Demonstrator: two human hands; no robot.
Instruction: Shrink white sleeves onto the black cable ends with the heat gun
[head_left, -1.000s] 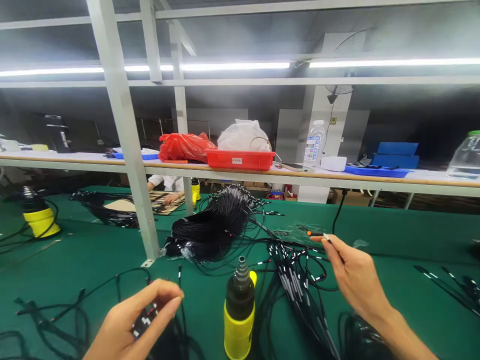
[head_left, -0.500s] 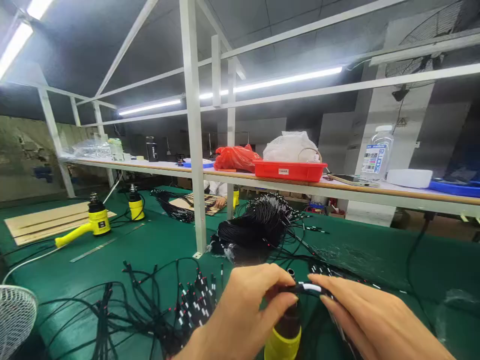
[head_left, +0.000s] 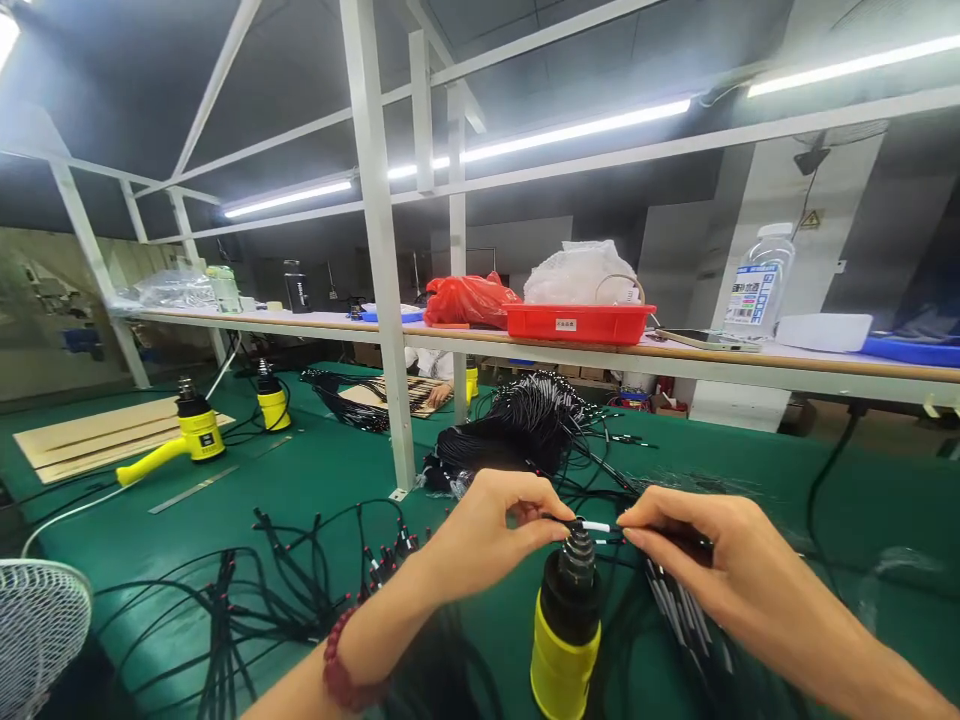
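Note:
My left hand [head_left: 487,525] and my right hand [head_left: 694,545] each pinch one end of a thin black wire with a white sleeve [head_left: 592,525]. They hold it level just above the ribbed nozzle of an upright yellow and black heat gun [head_left: 566,630] that stands on the green table [head_left: 322,480]. A red bead bracelet sits on my left wrist. A large bundle of black wires [head_left: 517,435] lies behind my hands. More loose wires [head_left: 292,590] with red and white tips spread out at the left.
A white frame post [head_left: 382,300] stands left of the bundle. Two more yellow heat guns [head_left: 191,435] sit far left beside cardboard sheets. The shelf carries a red tray [head_left: 577,322], bags and a water bottle [head_left: 754,290]. A white fan grille [head_left: 37,630] shows bottom left.
One second ago my hands were apart, the right reaching for wires. They came together over the heat gun nozzle, and now hold the sleeved wire stretched above it. The camera turned left.

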